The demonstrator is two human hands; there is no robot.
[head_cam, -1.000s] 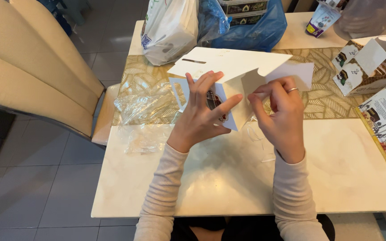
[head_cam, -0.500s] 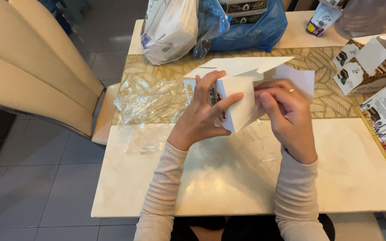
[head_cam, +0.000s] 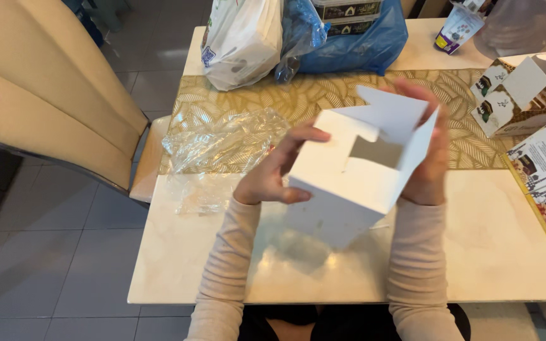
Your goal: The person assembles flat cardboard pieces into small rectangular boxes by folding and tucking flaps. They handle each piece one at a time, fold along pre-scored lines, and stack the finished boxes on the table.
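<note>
A white cardboard box [head_cam: 349,180], folded into shape with its flaps standing up, is held in the air above the marble table [head_cam: 488,252]. My left hand [head_cam: 272,173] grips its left side, thumb and fingers wrapped around the edge. Over on the box's right side is my right hand [head_cam: 431,158], mostly hidden behind the raised flap. The box tilts toward me and its plain white underside faces the camera.
Crumpled clear plastic wrap [head_cam: 222,145] lies on the gold leaf-pattern runner [head_cam: 323,95] left of the box. A white bag [head_cam: 241,38] and a blue bag [head_cam: 349,35] stand at the far edge. Printed cartons [head_cam: 526,95] sit at right. A cream chair [head_cam: 45,95] stands to the left.
The flat card sheet has been folded up into a box and lifted off the table toward me. Both hands moved from pressing its folds to gripping its sides.
</note>
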